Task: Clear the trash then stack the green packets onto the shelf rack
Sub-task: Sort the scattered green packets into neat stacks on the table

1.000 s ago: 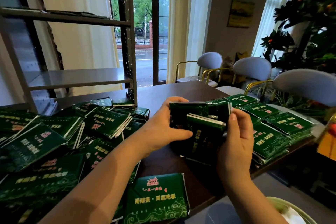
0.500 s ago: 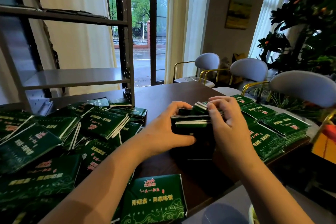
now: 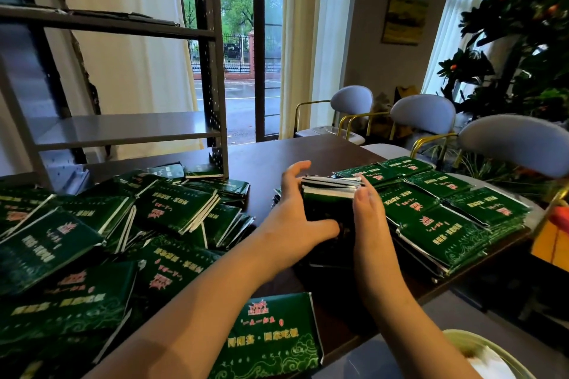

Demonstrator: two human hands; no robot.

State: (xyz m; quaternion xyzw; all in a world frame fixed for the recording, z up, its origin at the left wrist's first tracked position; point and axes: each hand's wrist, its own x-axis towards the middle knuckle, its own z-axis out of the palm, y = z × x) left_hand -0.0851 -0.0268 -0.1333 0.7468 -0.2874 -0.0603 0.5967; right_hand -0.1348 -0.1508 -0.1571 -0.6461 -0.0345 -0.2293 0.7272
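Note:
A thick stack of green packets [image 3: 329, 203] stands on the dark wooden table [image 3: 261, 160] in front of me. My left hand [image 3: 295, 218] clasps its left side, thumb across the near face. My right hand [image 3: 366, 224] holds the right side, thumb along the near edge. A big loose heap of green packets [image 3: 92, 240] covers the table's left half. Neater flat layers of packets [image 3: 446, 209] lie to the right. One single packet [image 3: 271, 338] lies at the near edge. The grey metal shelf rack [image 3: 123, 129] stands at the back left, its middle shelf bare.
Pale upholstered chairs [image 3: 517, 141] line the table's right side, with a leafy plant [image 3: 523, 40] behind them. A round pale container [image 3: 480, 357] holding white paper sits low at the bottom right. An orange object [image 3: 551, 240] stands at the right edge.
My right hand has come off the top of the stack and now holds its right side. The stack has been squared up and stands lower on the table.

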